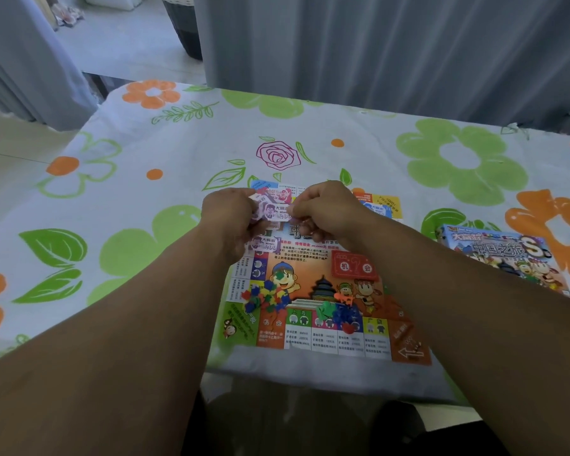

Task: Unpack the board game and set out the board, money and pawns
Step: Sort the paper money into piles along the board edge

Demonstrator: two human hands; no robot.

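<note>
The game board (313, 278) lies unfolded on the floral tablecloth near the table's front edge. Above its far half, my left hand (227, 215) and my right hand (323, 209) both pinch a small stack of purple paper money (275, 209). Another purple note (265, 245) lies on the board just below my left hand. A pile of small coloured plastic pieces (265, 296) sits on the board's left part. A second cluster of green, blue and red pawns (339, 314) sits near its front edge. A red card stack (354, 266) rests on the board's right.
The game box (504, 255) lies at the right of the table. More yellow and blue paper notes (380, 204) lie beyond my right hand. Grey curtains (375, 44) hang behind the table, whose front edge (310, 373) is close to my body.
</note>
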